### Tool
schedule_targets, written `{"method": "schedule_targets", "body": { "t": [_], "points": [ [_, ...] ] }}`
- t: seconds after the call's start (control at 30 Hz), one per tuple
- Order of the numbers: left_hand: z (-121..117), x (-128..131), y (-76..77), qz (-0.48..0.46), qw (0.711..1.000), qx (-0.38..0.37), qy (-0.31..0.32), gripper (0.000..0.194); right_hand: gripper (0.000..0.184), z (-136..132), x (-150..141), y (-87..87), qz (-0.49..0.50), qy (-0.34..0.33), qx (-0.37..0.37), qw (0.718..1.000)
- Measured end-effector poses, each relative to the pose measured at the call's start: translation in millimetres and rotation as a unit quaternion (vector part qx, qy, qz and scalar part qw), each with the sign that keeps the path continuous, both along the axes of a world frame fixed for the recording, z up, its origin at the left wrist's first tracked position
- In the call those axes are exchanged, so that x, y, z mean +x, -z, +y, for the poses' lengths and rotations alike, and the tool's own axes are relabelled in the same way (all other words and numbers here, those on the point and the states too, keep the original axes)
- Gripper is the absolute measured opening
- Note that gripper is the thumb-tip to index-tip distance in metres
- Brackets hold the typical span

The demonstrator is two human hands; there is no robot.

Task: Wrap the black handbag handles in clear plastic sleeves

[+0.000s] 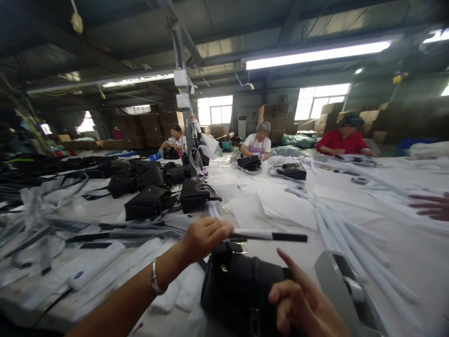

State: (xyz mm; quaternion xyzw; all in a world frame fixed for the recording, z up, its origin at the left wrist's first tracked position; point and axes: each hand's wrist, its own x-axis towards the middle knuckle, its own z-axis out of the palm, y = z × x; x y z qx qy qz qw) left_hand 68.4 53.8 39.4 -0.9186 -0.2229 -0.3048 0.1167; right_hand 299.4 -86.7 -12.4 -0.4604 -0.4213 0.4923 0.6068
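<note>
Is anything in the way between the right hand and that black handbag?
Nothing visible stands between the right hand and the black handbag with gold-coloured buckles. The left hand grips a black-ended white strip, higher in view.

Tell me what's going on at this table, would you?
The person wearing the camera grips a wrapped strip with a black end in the left hand, just above a black bag. The right hand is beside the bag, index finger extended, with no strip in it. More black bags lie farther back on the left. Across the table, three people sit or stand at work, one in a red top.
</note>
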Motion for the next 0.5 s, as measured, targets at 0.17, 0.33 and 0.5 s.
{"method": "schedule_targets", "body": {
  "t": [0.17,0.33,0.5],
  "points": [
    [-45,27,14.6,0.050,0.976,0.112,0.180,0.030,0.053,1,2,-24.6,0.026,-0.017,-0.019,0.999],
    [-51,38,25.8,-0.003,0.989,-0.139,0.053,0.056,0.029,-6,26,-17.8,-0.076,0.043,0.052,0.995],
    [-50,21,10.4,0.018,0.943,-0.331,0.021,0.077,0.015,-11,54,-1.8,-0.239,0.131,0.185,0.944]
  ]
}}
